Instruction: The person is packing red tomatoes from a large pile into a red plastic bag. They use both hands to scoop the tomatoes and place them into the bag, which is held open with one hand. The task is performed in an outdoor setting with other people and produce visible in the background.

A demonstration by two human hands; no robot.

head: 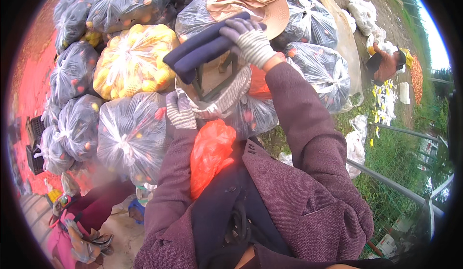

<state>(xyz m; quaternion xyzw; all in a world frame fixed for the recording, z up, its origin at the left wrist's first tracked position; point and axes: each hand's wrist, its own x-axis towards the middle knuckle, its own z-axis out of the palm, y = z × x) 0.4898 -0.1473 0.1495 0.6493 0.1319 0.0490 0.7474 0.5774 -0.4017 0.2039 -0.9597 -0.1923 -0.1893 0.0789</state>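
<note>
My right hand, in a striped knit work glove, grips a folded dark blue cloth item above a whitish bag. My left hand, gloved alike, rests at the left rim of that open bag; whether its fingers grip the rim is unclear. Dark bars of a frame show inside the bag, partly hidden by the blue item. A tan cap with a brim lies just behind my right hand on a filled plastic bag. A red plastic bag hangs against my front, below my left hand.
Several tied clear bags of produce and a yellow mesh-filled bag surround the work spot. A person in pink is at lower left, another person at far right. A metal fence rail runs along the right; black crates stand left.
</note>
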